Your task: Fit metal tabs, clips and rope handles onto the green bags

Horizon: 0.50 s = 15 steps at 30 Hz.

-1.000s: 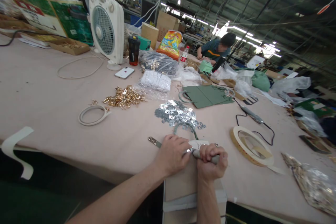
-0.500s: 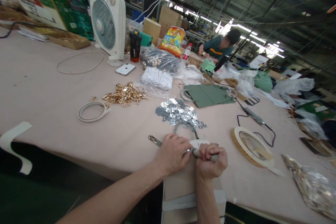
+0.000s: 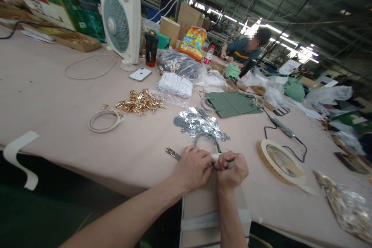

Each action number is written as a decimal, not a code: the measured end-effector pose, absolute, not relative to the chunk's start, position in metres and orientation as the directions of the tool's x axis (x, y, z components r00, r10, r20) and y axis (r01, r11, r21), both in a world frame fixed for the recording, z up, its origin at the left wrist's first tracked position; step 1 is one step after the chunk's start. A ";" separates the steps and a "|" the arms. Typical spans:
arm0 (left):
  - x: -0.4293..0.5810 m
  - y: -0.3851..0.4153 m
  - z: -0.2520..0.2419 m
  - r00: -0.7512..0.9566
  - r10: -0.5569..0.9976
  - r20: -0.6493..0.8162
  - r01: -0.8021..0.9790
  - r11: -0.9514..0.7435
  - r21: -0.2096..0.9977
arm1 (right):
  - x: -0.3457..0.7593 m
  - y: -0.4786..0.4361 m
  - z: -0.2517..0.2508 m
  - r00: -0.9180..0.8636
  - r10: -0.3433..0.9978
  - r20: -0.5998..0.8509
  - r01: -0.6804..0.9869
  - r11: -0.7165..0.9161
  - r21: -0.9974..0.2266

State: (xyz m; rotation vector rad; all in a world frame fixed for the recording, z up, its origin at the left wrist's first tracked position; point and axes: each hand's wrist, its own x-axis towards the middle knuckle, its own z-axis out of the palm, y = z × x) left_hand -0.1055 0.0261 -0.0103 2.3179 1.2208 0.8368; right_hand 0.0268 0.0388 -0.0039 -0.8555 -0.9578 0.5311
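My left hand [image 3: 193,166] presses down, fingers together, on a green bag piece at the table's front edge. From under it a green strap end [image 3: 173,154] with a metal fitting sticks out to the left. The piece's curved green handle [image 3: 218,146] reaches up toward a heap of small silver metal plates [image 3: 200,122]. My right hand [image 3: 233,170] is closed in a fist around a grey-handled tool [image 3: 230,164], which points left at my left fingertips. Its tip and most of the piece are hidden by my hands.
Gold-coloured metal fittings [image 3: 139,102] and a narrow tape roll [image 3: 105,121] lie left. Behind the plates is a flat green bag panel [image 3: 234,104]. A wide tape roll [image 3: 279,162], a corded tool [image 3: 281,127] and a bag of metal parts [image 3: 345,205] lie right. A person [image 3: 247,48] works opposite.
My right fist has moved slightly left, closer to my left hand, with the tool. A white patch between the hands is now more covered. My left hand stays in place.
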 end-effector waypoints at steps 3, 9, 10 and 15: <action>-0.106 0.026 -0.009 0.443 0.834 0.330 0.599 -0.549 0.584 | 0.026 0.044 0.000 0.448 0.787 0.425 0.064 0.445 -0.893; -0.109 0.026 -0.008 0.418 0.848 0.326 0.593 -0.526 0.609 | 0.028 0.044 0.002 0.443 0.801 0.403 0.132 0.387 -0.913; -0.109 0.026 -0.009 0.414 0.851 0.324 0.592 -0.522 0.614 | 0.029 0.043 0.002 0.447 0.799 0.401 0.110 0.396 -0.912; -0.109 0.026 -0.015 0.408 0.834 0.372 0.549 -0.550 0.630 | 0.038 0.048 0.010 0.519 0.787 0.332 -0.132 0.458 -0.879</action>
